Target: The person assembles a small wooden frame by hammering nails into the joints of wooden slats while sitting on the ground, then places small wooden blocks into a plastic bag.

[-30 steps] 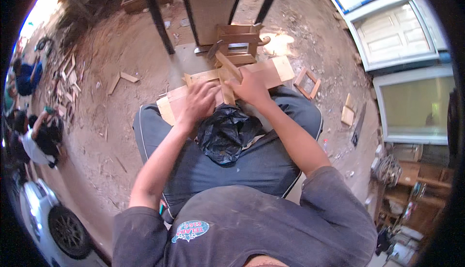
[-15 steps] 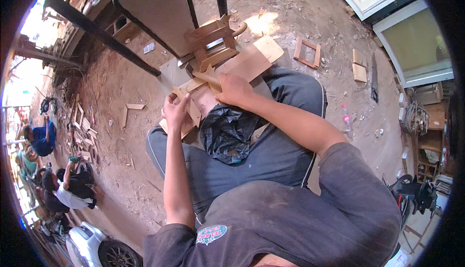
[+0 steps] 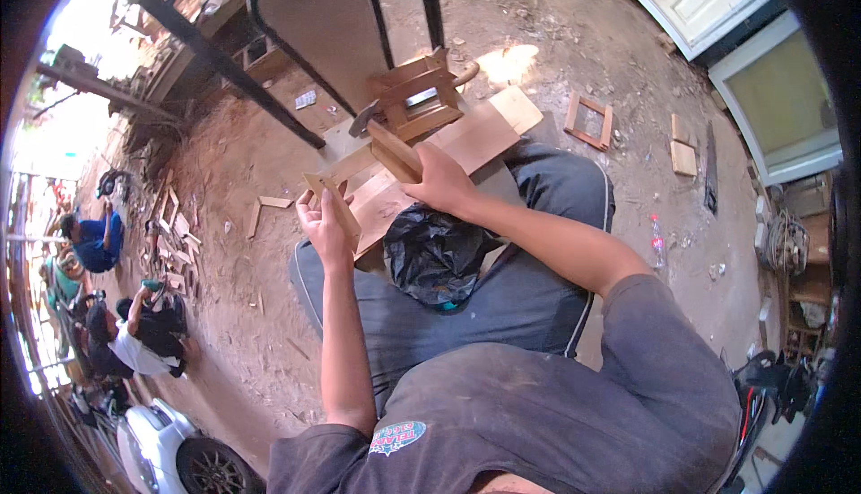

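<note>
My notes put the left hand (image 3: 327, 225) off the middle of the boards (image 3: 462, 149), where it lay palm down a second ago, and out at their left end, with the palm now turned up and the fingers curled around a pointed wooden piece (image 3: 336, 212). Over the same second my head view swung, bringing in the curved part of a black metal frame (image 3: 260, 23) at the top, and showing a clear bottle (image 3: 657, 241) farther out from the right knee (image 3: 583, 191). A white car (image 3: 157, 445) slid inward at lower left.
</note>
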Demonstrator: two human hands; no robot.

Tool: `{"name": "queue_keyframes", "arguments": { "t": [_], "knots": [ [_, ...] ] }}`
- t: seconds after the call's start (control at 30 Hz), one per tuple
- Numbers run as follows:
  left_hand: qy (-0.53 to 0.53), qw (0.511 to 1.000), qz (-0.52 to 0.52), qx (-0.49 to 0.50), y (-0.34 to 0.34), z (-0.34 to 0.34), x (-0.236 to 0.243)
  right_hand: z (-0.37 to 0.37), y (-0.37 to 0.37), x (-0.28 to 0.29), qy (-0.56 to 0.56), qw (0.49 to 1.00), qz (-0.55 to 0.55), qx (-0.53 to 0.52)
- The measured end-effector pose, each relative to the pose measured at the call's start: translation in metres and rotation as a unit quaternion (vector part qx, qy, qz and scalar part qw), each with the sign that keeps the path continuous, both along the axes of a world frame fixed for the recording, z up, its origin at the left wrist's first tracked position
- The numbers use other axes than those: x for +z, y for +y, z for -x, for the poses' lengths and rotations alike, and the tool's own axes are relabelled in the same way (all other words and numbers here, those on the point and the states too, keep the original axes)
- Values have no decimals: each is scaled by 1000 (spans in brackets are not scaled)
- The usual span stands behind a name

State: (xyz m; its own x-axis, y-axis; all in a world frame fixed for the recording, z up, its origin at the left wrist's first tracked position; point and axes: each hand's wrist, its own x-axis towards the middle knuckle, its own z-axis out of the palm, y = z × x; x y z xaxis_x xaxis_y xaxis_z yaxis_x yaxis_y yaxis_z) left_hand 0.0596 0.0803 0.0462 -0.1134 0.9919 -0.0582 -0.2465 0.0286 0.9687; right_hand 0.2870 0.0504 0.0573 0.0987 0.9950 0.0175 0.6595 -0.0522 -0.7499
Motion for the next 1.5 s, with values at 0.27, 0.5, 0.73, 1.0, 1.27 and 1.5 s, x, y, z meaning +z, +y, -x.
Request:
{"name": "queue_keyframes", "arguments": {
  "t": [0.27,0.5,0.73,1.0,1.27,1.5],
  "knots": [
    [24,985,-167,29,-60,23,99,1,-27,84,66,984,-165,27],
    [166,973,-151,-55,-90,32,128,6,-61,134,181,976,-98,72],
    [57,988,125,-66,-27,59,47,-7,-37,101,89,991,9,95],
    [-81,989,114,-52,-45,37,47,-11,-38,79,11,995,74,67],
    [56,984,166,-47,-31,51,-10,-3,-19,87,1,986,-11,167],
    [92,944,221,-229,39,72,-23,-3,-3,44,-122,965,69,221]
  ]
}}
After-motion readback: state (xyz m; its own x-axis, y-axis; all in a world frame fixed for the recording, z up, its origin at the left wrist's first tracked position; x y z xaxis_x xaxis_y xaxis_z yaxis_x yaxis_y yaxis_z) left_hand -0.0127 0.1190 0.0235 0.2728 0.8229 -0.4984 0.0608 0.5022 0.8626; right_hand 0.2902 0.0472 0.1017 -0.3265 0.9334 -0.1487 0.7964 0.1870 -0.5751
